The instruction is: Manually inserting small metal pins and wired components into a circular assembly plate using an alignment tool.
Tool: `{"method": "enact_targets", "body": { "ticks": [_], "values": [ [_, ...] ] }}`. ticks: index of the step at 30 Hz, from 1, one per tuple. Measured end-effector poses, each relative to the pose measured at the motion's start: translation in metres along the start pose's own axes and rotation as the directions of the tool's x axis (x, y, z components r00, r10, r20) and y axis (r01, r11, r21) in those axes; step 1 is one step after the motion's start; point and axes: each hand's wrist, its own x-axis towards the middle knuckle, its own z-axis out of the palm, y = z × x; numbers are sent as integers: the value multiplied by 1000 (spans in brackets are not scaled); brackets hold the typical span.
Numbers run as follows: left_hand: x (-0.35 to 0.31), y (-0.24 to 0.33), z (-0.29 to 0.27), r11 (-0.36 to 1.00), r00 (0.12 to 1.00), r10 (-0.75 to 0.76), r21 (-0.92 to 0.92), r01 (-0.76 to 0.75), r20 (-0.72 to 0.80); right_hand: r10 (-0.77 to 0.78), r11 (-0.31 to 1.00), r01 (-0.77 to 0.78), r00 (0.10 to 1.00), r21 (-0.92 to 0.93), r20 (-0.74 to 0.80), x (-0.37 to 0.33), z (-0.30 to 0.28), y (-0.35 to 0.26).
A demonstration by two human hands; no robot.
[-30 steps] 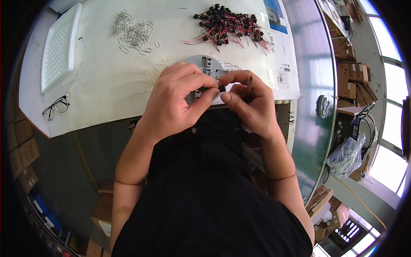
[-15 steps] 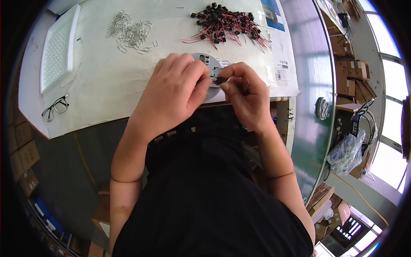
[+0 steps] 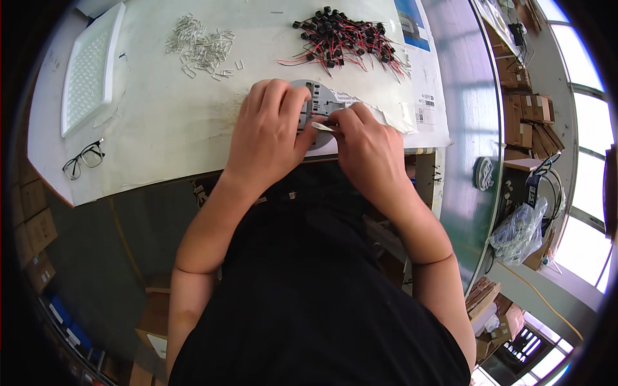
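Note:
At the table's near edge lies a round grey plate (image 3: 320,96) with dark slots and raised fittings, partly hidden by both hands. My left hand (image 3: 265,132) is curled over its left side, with fingertips and thumb gripping it. My right hand (image 3: 368,138) is closed in a pinch at the plate's right side. Between the two thumbs a small pale pointed piece (image 3: 322,127) sticks out from the right fingertips; its kind is unclear and the rest is covered by the fingers.
Beyond the plate lies a heap of black round buzzers with red and black wires (image 3: 341,35). Further left are a pile of small clear U-shaped pieces (image 3: 205,48), a white tray (image 3: 109,61) and eyeglasses (image 3: 87,159). A glass-like surface (image 3: 467,128) runs along the right.
My right hand has turned palm-down and closed in over the plate. The dark bit at its fingertips is out of sight and a pale pointed piece shows. My left fingers have spread along the plate.

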Motion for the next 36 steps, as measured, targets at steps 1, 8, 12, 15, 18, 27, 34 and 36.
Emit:
{"method": "enact_targets", "body": {
  "ticks": [1,8,12,15,18,27,34,36],
  "values": [
    [-2,1,4,995,997,-69,-76,66,-33,-52,998,52,999,-20,-12,-2,0,2],
    [-5,4,12,986,983,-153,-77,146,-102,-210,974,215,975,66,-75,-7,-4,16],
    [-4,10,12,985,978,-170,-48,166,-121,147,300,4,988,954,-50,15,-5,34],
    [-6,13,13,985,976,-175,-26,173,-129,210,78,224,949,971,-236,41,12,8],
    [-8,16,14,980,971,-200,-7,201,-134,155,136,289,939,948,-308,35,28,9],
    [-7,20,22,974,959,-221,-1,225,-177,-21,851,130,977,509,-213,122,-6,-30],
    [-8,21,15,957,925,-268,35,287,-271,-57,997,35,941,73,333,176,22,-63],
    [-19,15,3,975,932,-215,-16,220,-291,-87,994,63,945,88,314,175,33,-60]
  ]
}}
